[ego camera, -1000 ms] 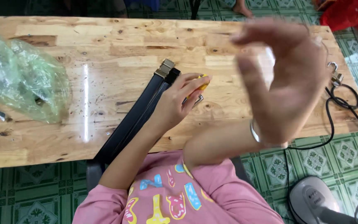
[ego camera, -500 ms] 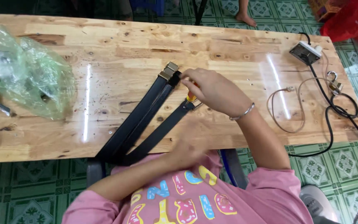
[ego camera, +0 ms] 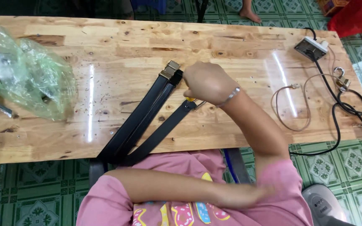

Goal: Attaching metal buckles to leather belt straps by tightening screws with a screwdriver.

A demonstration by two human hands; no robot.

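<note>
My right hand [ego camera: 206, 81] rests on the table [ego camera: 118, 42] near its middle, over the belts' [ego camera: 147, 119] far ends, just right of the buckle [ego camera: 169, 69]. The belts run from there back toward me and hang over the near edge. A bag [ego camera: 30, 79] lies at the far left. A cable [ego camera: 348, 113] and a power strip [ego camera: 311, 47] lie at the right. My left forearm crosses my lap, below the table.

My right hand [ego camera: 206, 81] covers the belt ends [ego camera: 177, 79] and a yellow-handled tool [ego camera: 190, 99]; my left hand [ego camera: 248, 196] is blurred, its grip indeterminate.
</note>
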